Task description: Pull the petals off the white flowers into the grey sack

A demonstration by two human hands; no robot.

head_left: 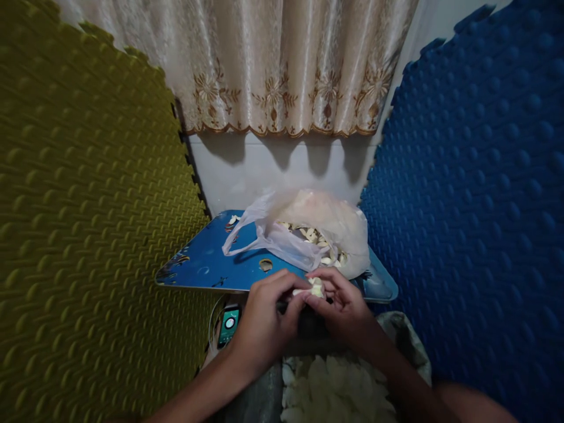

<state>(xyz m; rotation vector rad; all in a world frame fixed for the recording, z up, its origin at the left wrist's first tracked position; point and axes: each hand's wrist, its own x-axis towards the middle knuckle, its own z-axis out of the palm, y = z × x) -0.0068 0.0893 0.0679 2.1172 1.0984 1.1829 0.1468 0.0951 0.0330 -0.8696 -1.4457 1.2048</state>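
Clock positions are read from the pale piece in the hands.

- Nine o'clock: a yellow foam mat [97, 235] stands on edge, probably as a screen along this side.
- Eight o'clock: a phone [230, 324] with a lit screen sits lower than the counter [198, 267], perhaps kept there to leave the top for other things.
- Ten o'clock: a few small white bits [233, 219] lie near the counter's far left corner; nearer, a round brownish spot [265, 265] shows, too unclear to name.
- Just left of centre: the left hand [273, 302] pinches the piece between thumb and forefinger, seemingly to steady that end.
- Centre: the pale piece [316, 286] is at the counter's near edge, between both sets of fingertips, where it is easy to see and turn.
- Twelve o'clock: a plastic bag [348, 226] rests on the counter, its mouth gaping towards the person, likely so the pale pieces [311, 235] inside stay within reach.
- Six o'clock: a dim pale heap [332, 388] lies below the hands; its makeup is hard to tell.
- Just right of centre: the right hand [343, 305] pinches the piece's other side, its thumb close to the left one, giving fine control.
- Two to three o'clock: a blue foam mat [476, 176] stands opposite the yellow one.
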